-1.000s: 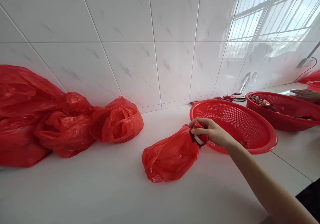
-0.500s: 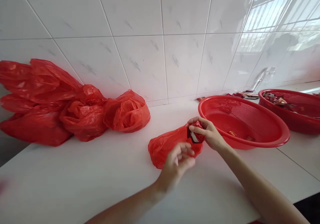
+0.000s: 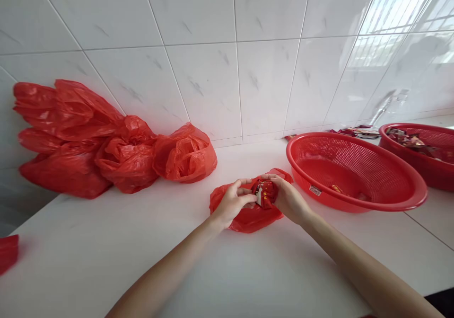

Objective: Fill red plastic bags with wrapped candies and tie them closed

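Over a crumpled red plastic bag (image 3: 253, 224) on the white counter, both of my hands are around a small red packet (image 3: 266, 196) with yellow lettering and a white patch. My left hand (image 3: 230, 204) has its thumb and fingers closed at the packet's left edge. From the other side, my right hand (image 3: 289, 199) grips the packet, its fingers curled over the top and partly hidden. Whether it is one packet or a few stacked together I cannot tell.
To the right stands a red colander basket (image 3: 354, 166) with a few packets at its bottom; another red basket (image 3: 438, 169) beyond it holds several packets. Loose packets (image 3: 358, 132) lie by the tiled wall. Several red plastic bags (image 3: 131, 154) sit at the left, and a red shape (image 3: 7, 251) shows at the left edge.
My left hand has moved from in front of the bag to the packet and closed on it. The packet has turned to show its lettering. The view has shifted slightly left.
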The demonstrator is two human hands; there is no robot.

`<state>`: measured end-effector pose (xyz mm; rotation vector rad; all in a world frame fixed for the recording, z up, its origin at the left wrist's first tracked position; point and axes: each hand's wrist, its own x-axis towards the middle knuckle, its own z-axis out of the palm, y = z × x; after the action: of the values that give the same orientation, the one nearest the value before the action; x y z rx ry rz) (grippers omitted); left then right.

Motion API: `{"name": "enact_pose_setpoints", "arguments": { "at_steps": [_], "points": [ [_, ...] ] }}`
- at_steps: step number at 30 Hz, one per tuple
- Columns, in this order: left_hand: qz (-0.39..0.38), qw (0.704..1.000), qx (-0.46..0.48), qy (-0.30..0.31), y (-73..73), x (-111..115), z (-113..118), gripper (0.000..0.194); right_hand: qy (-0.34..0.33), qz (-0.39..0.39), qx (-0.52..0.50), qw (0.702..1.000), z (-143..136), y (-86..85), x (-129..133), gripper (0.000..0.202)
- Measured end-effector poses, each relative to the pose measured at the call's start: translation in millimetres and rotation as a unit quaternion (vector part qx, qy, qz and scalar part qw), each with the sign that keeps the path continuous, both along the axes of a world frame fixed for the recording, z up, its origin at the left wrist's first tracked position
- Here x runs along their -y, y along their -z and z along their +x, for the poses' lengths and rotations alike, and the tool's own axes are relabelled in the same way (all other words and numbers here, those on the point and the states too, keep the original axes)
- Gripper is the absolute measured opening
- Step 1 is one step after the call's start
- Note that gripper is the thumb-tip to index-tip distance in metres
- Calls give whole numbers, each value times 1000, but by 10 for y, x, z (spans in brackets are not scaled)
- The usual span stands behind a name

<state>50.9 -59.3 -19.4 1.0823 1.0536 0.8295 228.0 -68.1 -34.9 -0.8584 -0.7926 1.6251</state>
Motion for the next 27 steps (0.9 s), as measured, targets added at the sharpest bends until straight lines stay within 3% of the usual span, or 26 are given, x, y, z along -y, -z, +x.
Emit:
{"name": "enact_pose_setpoints", "arguments": {
  "at_steps": [4, 8, 11, 17, 20, 24, 27],
  "points": [
    [35, 998, -58, -5, 55, -51, -65, 28, 18, -4, -5, 1000, -58, 20, 6, 24],
    [120, 984, -128, 42, 113, 10, -49, 43, 19, -2, 11, 1000, -151, 104, 16, 28],
    [150, 970, -178, 66, 85, 28, -65, 40, -12, 1, 23, 1000, -195, 160, 11, 33],
    [207, 932, -298, -6, -86, -97, -238, 40, -20, 11, 85, 996, -136, 209, -31, 29],
    [238, 918, -316, -14, -113, -158, -302, 43, -17, 15, 154, 988, -92, 210, -35, 39],
    [252, 908, -336, 3, -20, -197, -310, 43, -34, 58, 243, 968, -56, 160, -9, 54],
    [252, 908, -331, 40, 91, -203, -300, 45, -44, 130, 316, 939, -10, 60, 35, 54]
  ]
}}
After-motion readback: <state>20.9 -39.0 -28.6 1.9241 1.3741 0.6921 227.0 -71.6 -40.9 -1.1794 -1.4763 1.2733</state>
